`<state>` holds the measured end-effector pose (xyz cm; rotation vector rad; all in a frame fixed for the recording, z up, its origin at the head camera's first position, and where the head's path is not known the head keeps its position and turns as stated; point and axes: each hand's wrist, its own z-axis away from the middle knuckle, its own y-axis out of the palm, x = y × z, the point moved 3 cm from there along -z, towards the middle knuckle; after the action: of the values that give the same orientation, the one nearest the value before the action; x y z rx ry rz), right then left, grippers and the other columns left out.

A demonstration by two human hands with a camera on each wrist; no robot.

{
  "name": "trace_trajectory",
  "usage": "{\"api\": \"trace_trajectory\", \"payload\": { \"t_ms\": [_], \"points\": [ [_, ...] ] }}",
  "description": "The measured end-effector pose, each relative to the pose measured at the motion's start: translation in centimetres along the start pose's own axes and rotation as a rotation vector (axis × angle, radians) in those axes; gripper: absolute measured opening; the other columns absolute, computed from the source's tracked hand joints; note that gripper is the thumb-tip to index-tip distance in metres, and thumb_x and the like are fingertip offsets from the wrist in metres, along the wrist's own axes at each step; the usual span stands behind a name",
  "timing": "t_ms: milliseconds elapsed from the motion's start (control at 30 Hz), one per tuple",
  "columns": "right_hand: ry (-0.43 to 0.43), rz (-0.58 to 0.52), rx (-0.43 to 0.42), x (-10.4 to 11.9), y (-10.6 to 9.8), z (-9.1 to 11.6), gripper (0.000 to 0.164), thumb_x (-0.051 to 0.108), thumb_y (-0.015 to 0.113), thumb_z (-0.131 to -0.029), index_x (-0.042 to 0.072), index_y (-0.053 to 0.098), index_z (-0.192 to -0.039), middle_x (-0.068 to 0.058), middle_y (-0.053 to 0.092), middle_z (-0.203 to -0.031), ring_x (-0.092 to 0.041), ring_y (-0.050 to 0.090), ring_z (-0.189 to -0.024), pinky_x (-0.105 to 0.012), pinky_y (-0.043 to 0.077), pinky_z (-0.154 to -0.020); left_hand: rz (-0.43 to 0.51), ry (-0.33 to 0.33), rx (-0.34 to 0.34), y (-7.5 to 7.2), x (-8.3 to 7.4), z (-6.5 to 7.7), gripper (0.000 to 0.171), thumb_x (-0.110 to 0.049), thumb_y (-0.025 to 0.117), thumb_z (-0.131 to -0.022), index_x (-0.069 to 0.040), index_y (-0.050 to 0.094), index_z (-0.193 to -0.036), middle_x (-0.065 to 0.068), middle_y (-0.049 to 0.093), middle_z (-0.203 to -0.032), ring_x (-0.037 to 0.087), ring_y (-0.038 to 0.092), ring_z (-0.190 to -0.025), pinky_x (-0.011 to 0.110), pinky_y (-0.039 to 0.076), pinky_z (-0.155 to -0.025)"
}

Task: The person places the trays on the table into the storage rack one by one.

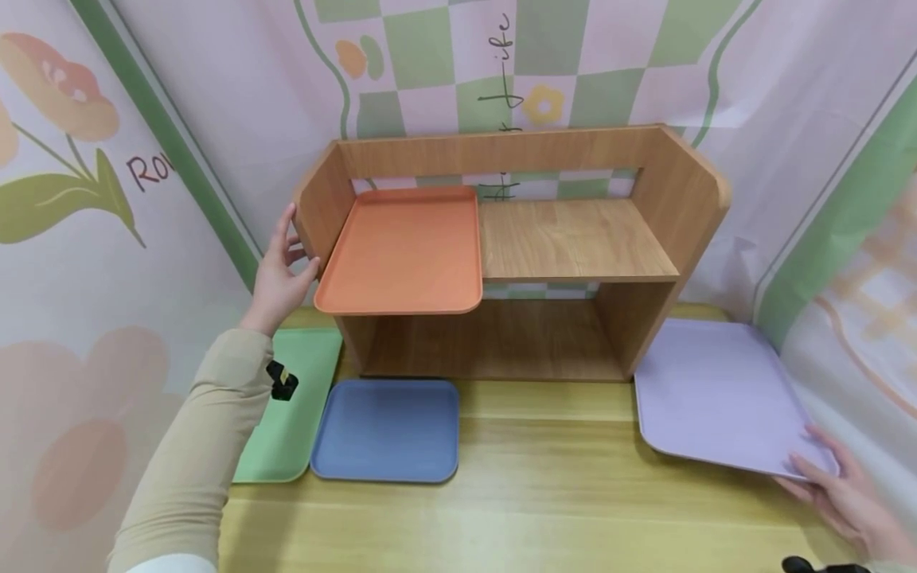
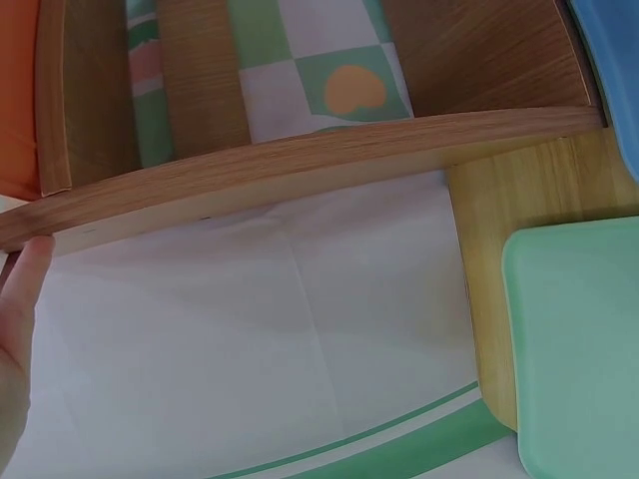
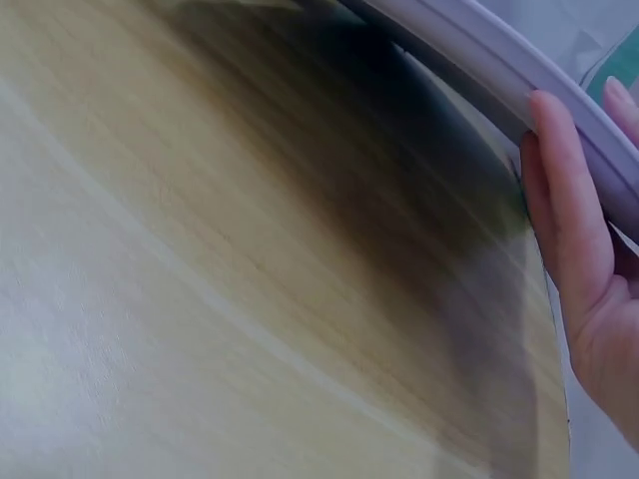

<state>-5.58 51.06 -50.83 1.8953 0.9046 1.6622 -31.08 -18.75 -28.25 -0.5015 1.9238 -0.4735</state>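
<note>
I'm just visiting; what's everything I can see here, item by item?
Lilac tray: one, lilac, right of the shelf, its near edge raised
Shelf: one, wood-brown, standing on the table
Orange tray: one, orange, shelf's upper board, left half
Blue tray: one, blue, on the table before the shelf
Green tray: one, green, on the table, left
Table: one, yellowish wood, underneath
Printed sheeting: white, green, pink, orange, behind and at both sides
Black devices: two, black, at the wrists
Sleeve: beige, left arm
Left hand: one, touching the shelf's left side
Right hand: one, gripping the lilac tray
</note>
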Motion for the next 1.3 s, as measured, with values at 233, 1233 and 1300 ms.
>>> {"api": "trace_trajectory", "payload": {
  "t_ms": [233, 1233, 1300],
  "points": [
    [-0.062, -0.066, 0.001, 0.2, 1.0, -0.2, 0.055, -0.02, 0.02, -0.093, 0.009, 0.046, -0.131, -0.012, 0.05, -0.113, -0.033, 0.064, -0.099, -0.045, 0.056, -0.082, -0.005, 0.002, -0.003, 0.1, 0.0, -0.1, 0.083, -0.006, 0.054, -0.093, -0.045, 0.007, -0.15, 0.021, 0.042, -0.14, 0.038, 0.051, -0.121, 0.048, 0.055, -0.083],
    [-0.182, -0.26, -0.016, 4.5, 3.4, 2.3, 0.054, -0.007, 0.012, -0.098, 0.009, 0.045, -0.136, -0.012, 0.049, -0.118, -0.04, 0.061, -0.104, -0.051, 0.054, -0.082, 0.021, 0.032, 0.004, 0.8, 0.0, -0.4, 0.083, -0.004, 0.054, -0.093, -0.042, 0.007, -0.151, 0.019, 0.038, -0.144, 0.039, 0.051, -0.12, 0.053, 0.052, -0.087],
    [-0.188, -0.194, -0.088, 5.2, 3.2, 2.5, 0.053, -0.007, 0.017, -0.098, 0.014, 0.046, -0.138, -0.009, 0.051, -0.117, -0.036, 0.063, -0.102, -0.049, 0.056, -0.076, 0.024, 0.03, 0.006, 0.9, 0.0, -0.4, 0.083, -0.005, 0.054, -0.093, -0.042, 0.007, -0.15, 0.019, 0.037, -0.144, 0.04, 0.051, -0.12, 0.054, 0.05, -0.089]
  ]
}}
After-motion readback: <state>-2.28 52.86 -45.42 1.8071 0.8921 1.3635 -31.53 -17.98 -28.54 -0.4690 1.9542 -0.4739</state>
